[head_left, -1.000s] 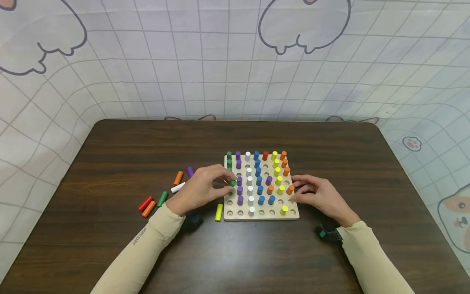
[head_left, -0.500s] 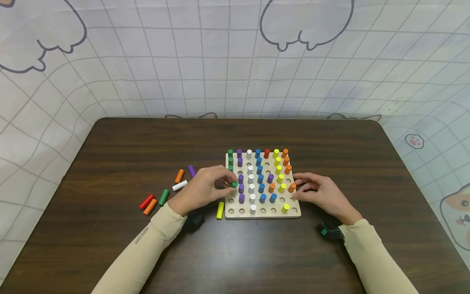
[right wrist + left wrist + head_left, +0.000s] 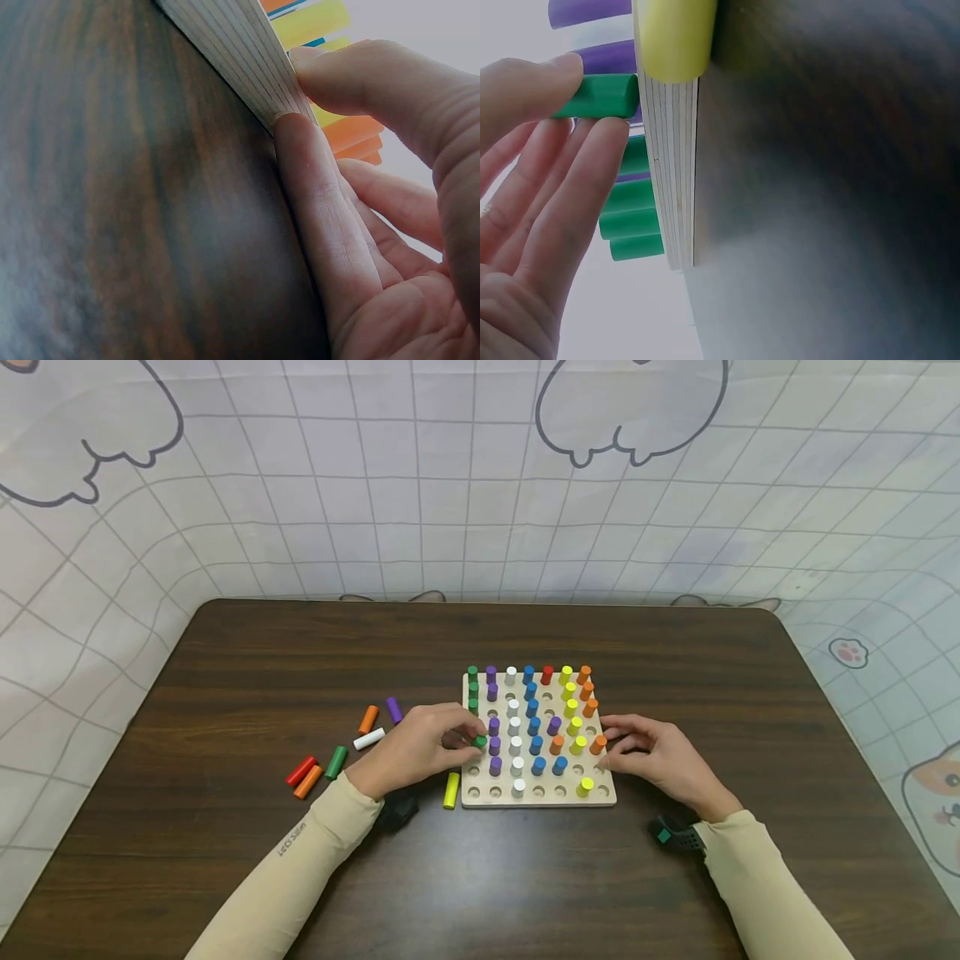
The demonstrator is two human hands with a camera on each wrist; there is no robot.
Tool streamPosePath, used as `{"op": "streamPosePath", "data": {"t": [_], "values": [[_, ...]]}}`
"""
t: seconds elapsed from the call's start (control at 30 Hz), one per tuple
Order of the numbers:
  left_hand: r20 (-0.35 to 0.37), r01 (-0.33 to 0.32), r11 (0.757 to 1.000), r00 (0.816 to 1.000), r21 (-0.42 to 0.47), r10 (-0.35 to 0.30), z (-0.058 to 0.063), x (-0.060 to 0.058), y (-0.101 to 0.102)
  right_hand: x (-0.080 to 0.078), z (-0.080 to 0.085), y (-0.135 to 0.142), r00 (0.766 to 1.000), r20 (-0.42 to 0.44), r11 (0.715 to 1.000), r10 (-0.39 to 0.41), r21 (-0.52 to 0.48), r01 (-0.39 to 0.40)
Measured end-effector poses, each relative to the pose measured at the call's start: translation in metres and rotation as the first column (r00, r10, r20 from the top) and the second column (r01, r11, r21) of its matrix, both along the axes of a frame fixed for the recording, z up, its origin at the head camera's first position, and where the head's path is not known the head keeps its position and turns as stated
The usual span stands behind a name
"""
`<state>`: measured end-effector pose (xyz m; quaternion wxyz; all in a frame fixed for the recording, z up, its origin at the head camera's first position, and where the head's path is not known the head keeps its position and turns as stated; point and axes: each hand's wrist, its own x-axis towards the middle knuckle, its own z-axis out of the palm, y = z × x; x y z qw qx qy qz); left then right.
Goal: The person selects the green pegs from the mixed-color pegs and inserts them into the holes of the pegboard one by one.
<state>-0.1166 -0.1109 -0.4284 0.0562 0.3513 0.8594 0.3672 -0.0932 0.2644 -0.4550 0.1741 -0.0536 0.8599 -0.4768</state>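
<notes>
My left hand [image 3: 420, 745] pinches a green peg [image 3: 600, 96] between thumb and fingers. The peg stands nearly upright, its lower end right at the board's top face, over the leftmost column. Beyond it in that column, several green pegs [image 3: 630, 195] stand in their holes. The wooden pegboard [image 3: 528, 800] also bears columns of purple, white, blue, yellow and orange pegs, plus one red peg [image 3: 547, 675]. At the board's right edge, my right hand [image 3: 660, 758] holds on, thumb on the upper edge and a finger [image 3: 307, 161] against the side.
Left of the board lie loose pegs: a yellow one [image 3: 451, 791] close by its edge, then white [image 3: 369, 739], purple [image 3: 393, 710], green [image 3: 336, 762], red [image 3: 301, 772] and two orange [image 3: 368, 720]. A patterned grid cloth [image 3: 480, 510] hangs behind the dark wooden table [image 3: 315, 647].
My left hand has brought the green peg slightly nearer to me along the left column, and the peg has come more upright. The right hand has stayed at the board's edge.
</notes>
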Motion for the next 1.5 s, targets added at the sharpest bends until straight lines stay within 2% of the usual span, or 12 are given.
{"op": "streamPosePath", "data": {"t": [0.47, 0.97, 1.5], "values": [[0.036, -0.015, 1.000, 0.999, -0.006, 0.015, -0.0006, -0.0018, -0.0006, -0.0003, -0.0009, 0.0002, 1.000, -0.013, 1.000, 0.006, 0.000, -0.006], [0.029, -0.018, 0.999, 0.999, -0.045, 0.020, -0.0018, -0.0039, -0.0020, -0.0009, -0.0003, -0.0009, 1.000, -0.007, 1.000, 0.007, -0.001, -0.007], [0.045, -0.023, 0.999, 0.999, -0.033, 0.024, 0.0026, -0.0049, -0.0066, 0.0001, -0.0006, -0.0009, 1.000, -0.020, 1.000, 0.009, -0.002, -0.009]]}}
